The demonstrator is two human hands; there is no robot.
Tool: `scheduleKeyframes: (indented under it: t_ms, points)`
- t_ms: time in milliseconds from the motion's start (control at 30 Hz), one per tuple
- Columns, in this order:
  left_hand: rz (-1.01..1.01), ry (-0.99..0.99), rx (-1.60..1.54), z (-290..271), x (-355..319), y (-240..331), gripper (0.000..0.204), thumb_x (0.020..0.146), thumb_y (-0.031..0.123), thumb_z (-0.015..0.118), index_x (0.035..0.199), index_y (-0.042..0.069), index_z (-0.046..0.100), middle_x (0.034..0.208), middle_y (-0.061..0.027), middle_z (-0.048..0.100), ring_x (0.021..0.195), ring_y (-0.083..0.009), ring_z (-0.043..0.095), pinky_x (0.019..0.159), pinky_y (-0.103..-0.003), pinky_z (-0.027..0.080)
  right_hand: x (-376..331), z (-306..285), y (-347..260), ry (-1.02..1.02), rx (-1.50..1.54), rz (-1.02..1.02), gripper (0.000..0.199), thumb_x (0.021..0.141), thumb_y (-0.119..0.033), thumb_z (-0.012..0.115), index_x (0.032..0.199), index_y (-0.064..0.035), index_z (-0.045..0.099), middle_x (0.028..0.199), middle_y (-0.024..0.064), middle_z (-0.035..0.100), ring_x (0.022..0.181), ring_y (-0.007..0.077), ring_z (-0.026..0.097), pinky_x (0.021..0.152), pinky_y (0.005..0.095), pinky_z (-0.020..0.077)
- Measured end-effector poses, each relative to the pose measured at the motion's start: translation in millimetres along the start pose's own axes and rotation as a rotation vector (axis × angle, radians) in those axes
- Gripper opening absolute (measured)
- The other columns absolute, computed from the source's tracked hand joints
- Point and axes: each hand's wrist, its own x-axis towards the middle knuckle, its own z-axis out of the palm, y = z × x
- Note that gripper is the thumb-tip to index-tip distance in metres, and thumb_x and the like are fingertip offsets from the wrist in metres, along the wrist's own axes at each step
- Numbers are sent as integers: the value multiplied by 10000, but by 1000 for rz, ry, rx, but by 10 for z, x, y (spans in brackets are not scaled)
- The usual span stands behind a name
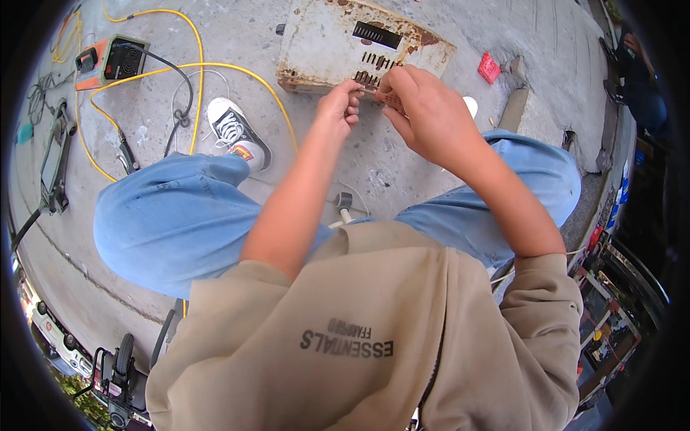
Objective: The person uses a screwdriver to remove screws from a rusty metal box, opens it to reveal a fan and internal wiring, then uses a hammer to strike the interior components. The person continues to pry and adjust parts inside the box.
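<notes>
A rusty, off-white metal box with dark slotted vents rests on the concrete floor in front of me. Both hands are at its near edge, close together. The fingers of my left hand are curled, thumb and forefinger pressed together at the tips; what they pinch, if anything, is too small to name. My right hand is closed round a small reddish thing, mostly hidden by the fingers. Whether either hand touches the box, I cannot tell.
A red crumpled packet lies right of the box. At the left stand an orange-and-grey power unit, a yellow cable and a floor jack. A broken kerb runs along the right, with a person beyond it.
</notes>
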Motion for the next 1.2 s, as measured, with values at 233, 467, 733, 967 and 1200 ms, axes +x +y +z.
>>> scheduleKeyframes:
  t_ms: [233,467,733,967,1200]
  points:
    - [-9,-28,-48,2,-34,-13,160,861,223,624,756,134,542,633,40,454,495,-66,348,387,-206,231,-19,-16,19,55,-42,-13,255,800,-91,731,978,-65,551,895,89,624,882,320,621,689,402,516]
    - [52,-14,-37,45,-118,-66,145,833,204,625,764,92,564,638,16,456,517,-82,365,419,-226,260,-10,-49,90,16,115,29,189,845,-87,722,960,-59,575,906,73,653,812,248,715,633,337,559]
    - [145,-296,-61,-196,-16,-174,229,825,256,528,654,106,497,600,-19,435,541,-145,387,484,-282,299,-15,-318,143,-49,509,213,186,842,-21,700,991,-10,589,916,75,723,896,143,720,768,249,570]
    - [317,-552,51,-148,-144,-96,253,830,256,466,657,72,480,609,-47,459,555,-157,395,500,-276,306,6,-388,485,32,955,506,118,858,-61,655,948,-33,585,817,88,722,806,162,728,619,198,457]
    - [475,-501,253,-103,-230,2,278,825,150,431,839,-27,646,726,-98,617,625,-131,487,527,-233,353,-59,-212,766,32,1000,607,87,868,-113,632,904,-60,572,734,81,690,770,168,713,667,243,470]
